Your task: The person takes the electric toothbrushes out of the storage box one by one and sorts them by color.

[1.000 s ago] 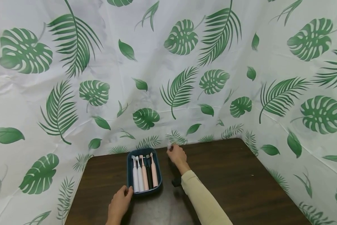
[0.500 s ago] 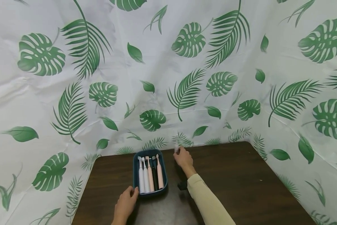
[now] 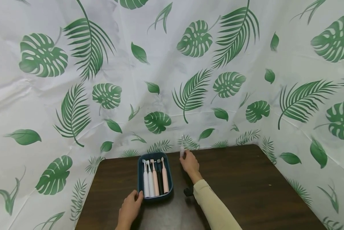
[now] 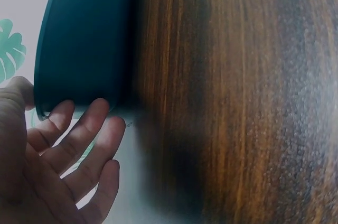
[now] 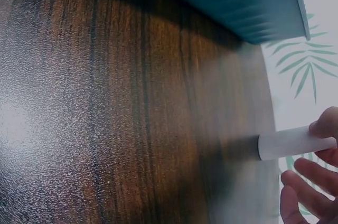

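Note:
In the head view, a dark blue bin (image 3: pixel 156 199) sits on the brown table, holding several electric toothbrushes side by side: white ones (image 3: pixel 145 182), pink ones (image 3: pixel 165 180) and a black one (image 3: pixel 160 182). At its near left corner, my left hand (image 3: pixel 130 206) grips the rim. The left wrist view has the thumb at the rim and fingertips against the bin's outer wall (image 4: pixel 90 39). To the right of the bin, my right hand (image 3: pixel 190 164) pinches a white electric toothbrush (image 3: pixel 182 150) upright. Its base (image 5: pixel 274 145) is close to the tabletop; I cannot tell whether they touch.
The dark wooden table (image 3: pixel 235 179) extends to the right of the bin, with a tiny pale speck (image 3: pixel 270 185) on it. Behind stands a white leaf-patterned curtain (image 3: pixel 126 95), close to the far table edge. A black device (image 3: pixel 188 191) sits at my right wrist.
The whole scene has shifted right in the head view as the camera turned. Both hands keep their grips, and the bin and right-hand toothbrush stay in nearly the same places on the table.

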Demonstrator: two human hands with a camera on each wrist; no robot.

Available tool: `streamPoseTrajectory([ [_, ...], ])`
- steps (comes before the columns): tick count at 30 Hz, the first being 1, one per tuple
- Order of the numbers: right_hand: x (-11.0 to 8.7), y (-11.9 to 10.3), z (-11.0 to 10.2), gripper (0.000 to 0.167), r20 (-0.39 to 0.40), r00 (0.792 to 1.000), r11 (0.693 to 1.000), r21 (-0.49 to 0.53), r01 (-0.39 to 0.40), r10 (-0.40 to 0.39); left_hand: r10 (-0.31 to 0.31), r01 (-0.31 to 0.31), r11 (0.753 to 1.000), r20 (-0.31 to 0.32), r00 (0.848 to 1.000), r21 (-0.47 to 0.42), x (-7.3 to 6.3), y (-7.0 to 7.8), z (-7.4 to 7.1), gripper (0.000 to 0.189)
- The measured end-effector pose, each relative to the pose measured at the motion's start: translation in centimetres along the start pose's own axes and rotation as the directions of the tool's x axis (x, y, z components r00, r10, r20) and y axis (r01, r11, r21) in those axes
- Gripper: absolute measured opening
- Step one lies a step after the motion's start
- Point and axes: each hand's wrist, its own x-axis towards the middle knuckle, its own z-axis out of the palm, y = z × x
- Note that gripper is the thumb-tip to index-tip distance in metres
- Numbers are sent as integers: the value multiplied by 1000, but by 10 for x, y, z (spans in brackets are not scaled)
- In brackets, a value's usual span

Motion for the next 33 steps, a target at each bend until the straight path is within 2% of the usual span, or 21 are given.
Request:
streamPoseTrajectory([
  [8, -2, -2, 1, 29, -4, 999, 999, 19, -39, 39, -3, 3, 1000, 1, 1000, 3, 1, 2, -1, 35],
  [15, -5, 2, 4, 54, 27, 996, 995, 56, -86, 84, -38, 38, 999, 29, 999, -10, -1, 3, 1, 35],
  [18, -8, 5, 3, 61, 34, 995, 994, 60, -92, 90, -30, 30, 1000, 22, 999, -8, -4, 3, 2, 35],
  [26, -31, 4, -10, 40, 53, 998, 998, 60, -23, 20, 55, -54, 998, -36, 998, 10, -8, 6, -2, 36],
  [33, -56, -12, -17, 24, 79, 996, 993, 111, 30, -39, 45, -45, 999, -16, 999, 2, -11, 6, -3, 37],
])
